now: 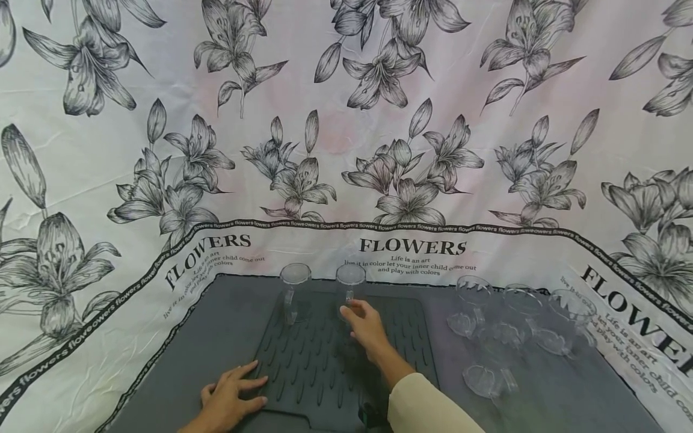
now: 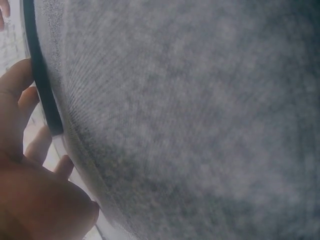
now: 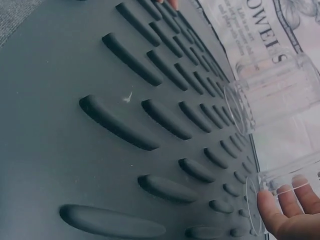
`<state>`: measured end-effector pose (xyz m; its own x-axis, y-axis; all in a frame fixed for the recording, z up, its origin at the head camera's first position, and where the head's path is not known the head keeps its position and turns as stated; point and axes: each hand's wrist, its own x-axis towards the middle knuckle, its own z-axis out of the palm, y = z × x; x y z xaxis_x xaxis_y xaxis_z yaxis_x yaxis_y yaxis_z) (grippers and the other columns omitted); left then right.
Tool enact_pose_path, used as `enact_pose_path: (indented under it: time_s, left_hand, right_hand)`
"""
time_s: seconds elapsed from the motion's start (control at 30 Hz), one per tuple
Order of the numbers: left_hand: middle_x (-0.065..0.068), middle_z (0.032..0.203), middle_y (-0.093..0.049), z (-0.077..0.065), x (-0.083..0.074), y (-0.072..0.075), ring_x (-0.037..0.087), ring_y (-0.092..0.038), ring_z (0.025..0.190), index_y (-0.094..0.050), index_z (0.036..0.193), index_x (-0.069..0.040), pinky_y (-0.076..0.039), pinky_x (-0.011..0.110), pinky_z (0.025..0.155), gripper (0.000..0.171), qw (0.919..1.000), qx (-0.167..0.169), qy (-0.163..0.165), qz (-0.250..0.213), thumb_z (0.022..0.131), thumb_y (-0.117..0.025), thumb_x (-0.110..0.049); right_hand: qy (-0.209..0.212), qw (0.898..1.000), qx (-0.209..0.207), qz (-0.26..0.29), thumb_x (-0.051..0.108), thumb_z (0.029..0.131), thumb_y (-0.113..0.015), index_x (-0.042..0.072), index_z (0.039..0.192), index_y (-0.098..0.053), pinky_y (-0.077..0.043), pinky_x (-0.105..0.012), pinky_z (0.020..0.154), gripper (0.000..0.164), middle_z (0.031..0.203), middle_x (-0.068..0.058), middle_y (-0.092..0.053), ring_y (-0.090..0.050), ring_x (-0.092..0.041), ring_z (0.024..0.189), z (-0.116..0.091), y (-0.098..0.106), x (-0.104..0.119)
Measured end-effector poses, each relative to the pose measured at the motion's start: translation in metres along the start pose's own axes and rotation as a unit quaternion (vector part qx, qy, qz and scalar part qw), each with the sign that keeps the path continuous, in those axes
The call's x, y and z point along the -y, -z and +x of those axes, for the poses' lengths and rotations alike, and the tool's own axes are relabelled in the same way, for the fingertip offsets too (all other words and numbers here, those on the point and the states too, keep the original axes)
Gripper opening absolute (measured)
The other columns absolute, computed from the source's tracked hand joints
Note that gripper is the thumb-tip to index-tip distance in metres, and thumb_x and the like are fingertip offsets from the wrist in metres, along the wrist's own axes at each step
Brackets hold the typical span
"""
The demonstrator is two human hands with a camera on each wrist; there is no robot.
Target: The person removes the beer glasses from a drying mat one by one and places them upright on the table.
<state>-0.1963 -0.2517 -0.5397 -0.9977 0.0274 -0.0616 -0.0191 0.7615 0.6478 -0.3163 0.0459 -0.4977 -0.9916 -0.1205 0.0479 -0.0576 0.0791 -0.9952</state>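
My right hand (image 1: 370, 328) pinches the handle side of a clear glass mug (image 1: 351, 278) at the far edge of a dark ridged drying mat (image 1: 330, 361). A second clear mug (image 1: 295, 282) stands to its left on the same mat, its handle toward me. In the right wrist view, the fingertips (image 3: 267, 202) lie against the clear wall of the held mug (image 3: 282, 175). My left hand (image 1: 230, 394) rests at the mat's near left edge, fingers spread and fairly straight. The left wrist view shows that hand beside a blurred grey surface (image 2: 190, 110).
Several clear mugs stand on the dark grey table (image 1: 422, 415) to the right, including a back one (image 1: 473, 294) and a nearer one (image 1: 482, 382). A white flower-printed cloth (image 1: 303, 246) hangs behind the table and continues along its sides.
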Motion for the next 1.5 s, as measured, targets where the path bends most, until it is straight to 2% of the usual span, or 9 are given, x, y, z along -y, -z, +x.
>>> enact_pose_path:
  time_s: [0.2,0.4,0.6,0.73,1.03,1.27,1.5]
  left_hand:
    - [0.006,0.143,-0.047,-0.001,-0.001,0.000,0.041,-0.032,0.131,-0.075,0.112,-0.025,-0.010,0.069,0.092,0.046,1.0000,-0.002,0.001,0.003,0.072,-0.082,-0.045]
    - [0.006,0.143,-0.046,0.000,-0.001,-0.001,0.042,-0.031,0.131,-0.075,0.112,-0.025,-0.010,0.069,0.092,0.046,1.0000,0.000,0.005,0.001,0.071,-0.082,-0.045]
    - [0.007,0.142,-0.047,-0.001,-0.001,-0.002,0.042,-0.032,0.131,-0.075,0.113,-0.025,-0.011,0.069,0.092,0.046,1.0000,0.001,0.006,0.001,0.071,-0.082,-0.045]
    - [0.007,0.142,-0.048,-0.002,-0.002,-0.003,0.041,-0.033,0.130,-0.075,0.112,-0.024,-0.012,0.069,0.091,0.046,1.0000,-0.004,0.006,0.005,0.071,-0.083,-0.044]
    - [0.006,0.142,-0.047,-0.001,0.001,-0.003,0.041,-0.033,0.130,-0.075,0.112,-0.026,-0.011,0.069,0.091,0.046,1.0000,-0.003,0.009,0.003,0.071,-0.083,-0.045]
    - [0.006,0.143,-0.047,-0.001,0.000,-0.001,0.041,-0.032,0.131,-0.075,0.112,-0.025,-0.010,0.069,0.092,0.045,0.9999,-0.009,0.001,-0.006,0.072,-0.083,-0.044]
    - [0.006,0.142,-0.047,-0.001,0.000,-0.001,0.041,-0.032,0.131,-0.075,0.112,-0.023,-0.010,0.069,0.091,0.045,0.9998,-0.015,-0.007,-0.006,0.072,-0.083,-0.043]
  right_hand:
    - [-0.011,1.000,0.002,-0.007,0.038,0.098,-0.056,0.009,0.130,-0.057,-0.049,-0.051,0.089,0.043,0.126,-0.013,-0.056,-0.053,-0.033,0.116,0.002,-0.004,0.000]
    - [0.001,1.000,0.005,0.006,0.021,0.105,-0.046,0.002,0.123,-0.059,-0.049,-0.049,0.090,0.030,0.120,-0.023,-0.058,-0.056,-0.036,0.112,0.006,-0.004,-0.003]
    - [-0.012,1.000,-0.012,0.021,0.016,0.105,-0.045,0.003,0.117,-0.059,-0.051,-0.047,0.087,0.022,0.106,-0.016,-0.062,-0.058,-0.036,0.106,0.004,0.001,-0.005]
    - [-0.010,0.999,-0.013,0.030,0.015,0.105,-0.045,0.002,0.116,-0.058,-0.052,-0.046,0.085,0.022,0.101,-0.013,-0.061,-0.059,-0.036,0.104,-0.001,0.005,-0.001]
    - [-0.010,0.999,-0.023,0.039,0.017,0.105,-0.044,0.001,0.118,-0.056,-0.052,-0.044,0.086,0.024,0.102,-0.013,-0.060,-0.060,-0.036,0.103,-0.015,0.017,0.006]
    - [0.029,0.999,-0.012,0.030,0.017,0.106,-0.043,-0.001,0.118,-0.054,-0.051,-0.046,0.088,0.025,0.102,-0.015,-0.058,-0.059,-0.037,0.100,-0.032,0.035,0.021]
    - [0.047,0.998,-0.012,0.047,0.014,0.105,-0.043,-0.004,0.118,-0.053,-0.050,-0.047,0.089,0.024,0.103,-0.018,-0.057,-0.056,-0.040,0.102,-0.051,0.054,0.039]
